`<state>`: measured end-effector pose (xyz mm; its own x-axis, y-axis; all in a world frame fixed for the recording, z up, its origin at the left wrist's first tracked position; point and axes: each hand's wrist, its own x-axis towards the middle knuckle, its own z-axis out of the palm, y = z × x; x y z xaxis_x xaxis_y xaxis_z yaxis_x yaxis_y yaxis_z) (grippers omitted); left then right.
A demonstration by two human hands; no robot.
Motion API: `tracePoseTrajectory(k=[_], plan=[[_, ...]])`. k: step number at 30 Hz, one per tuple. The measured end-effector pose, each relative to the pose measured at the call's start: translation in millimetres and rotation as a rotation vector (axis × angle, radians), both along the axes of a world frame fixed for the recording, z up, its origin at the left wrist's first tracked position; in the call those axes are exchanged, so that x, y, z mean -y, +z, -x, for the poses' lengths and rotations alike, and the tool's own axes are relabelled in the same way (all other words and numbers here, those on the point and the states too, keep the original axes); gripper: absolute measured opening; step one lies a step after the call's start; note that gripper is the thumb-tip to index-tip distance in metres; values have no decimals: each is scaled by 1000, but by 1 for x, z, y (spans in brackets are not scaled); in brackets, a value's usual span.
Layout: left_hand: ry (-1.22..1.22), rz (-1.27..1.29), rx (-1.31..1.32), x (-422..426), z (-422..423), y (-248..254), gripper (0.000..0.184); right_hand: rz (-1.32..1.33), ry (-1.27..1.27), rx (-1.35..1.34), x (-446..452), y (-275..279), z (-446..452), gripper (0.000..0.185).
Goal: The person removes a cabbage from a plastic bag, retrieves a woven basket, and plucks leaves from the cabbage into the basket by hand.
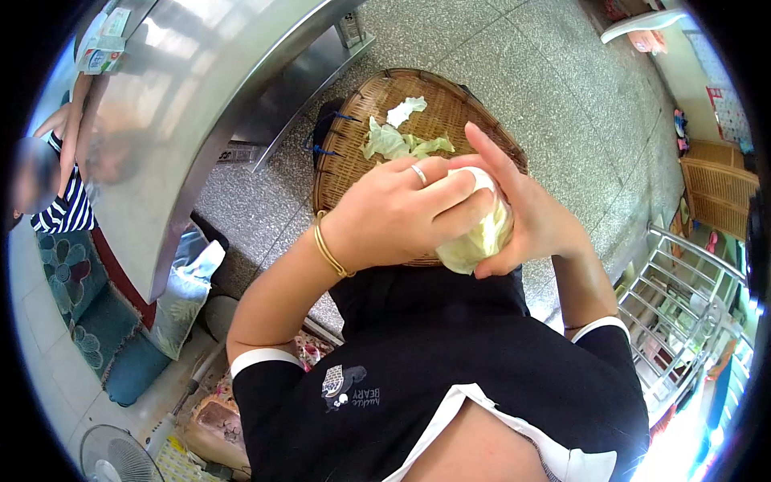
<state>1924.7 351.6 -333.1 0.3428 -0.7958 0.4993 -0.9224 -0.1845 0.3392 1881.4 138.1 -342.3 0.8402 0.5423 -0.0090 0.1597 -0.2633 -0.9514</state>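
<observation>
A pale green cabbage is held up between both hands, above my lap and the near edge of a round woven bamboo tray. My left hand, with a ring and gold bangles, has its fingers curled over the cabbage's top and side. From the other side my right hand cups it, thumb and fingers around it and one finger stretched upward. Torn cabbage leaves lie on the tray, along with a smaller whitish leaf piece. My left fingertips are partly hidden against the cabbage.
A shiny-topped table stands at the left, with a person in a striped top beyond it. A metal rack is at the right. A fan sits at the lower left. Speckled floor surrounds the tray.
</observation>
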Motion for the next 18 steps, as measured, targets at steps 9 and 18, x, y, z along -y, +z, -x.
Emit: tracePoseTrajectory(k=[9,18], plan=[[-32,4,-450,-1,-4,0,38,-297,55,-278,-6,-15,-2,125],[-56,-14,-87,0,1,8,31,-164,116,-176,-6,-6,-4,120]])
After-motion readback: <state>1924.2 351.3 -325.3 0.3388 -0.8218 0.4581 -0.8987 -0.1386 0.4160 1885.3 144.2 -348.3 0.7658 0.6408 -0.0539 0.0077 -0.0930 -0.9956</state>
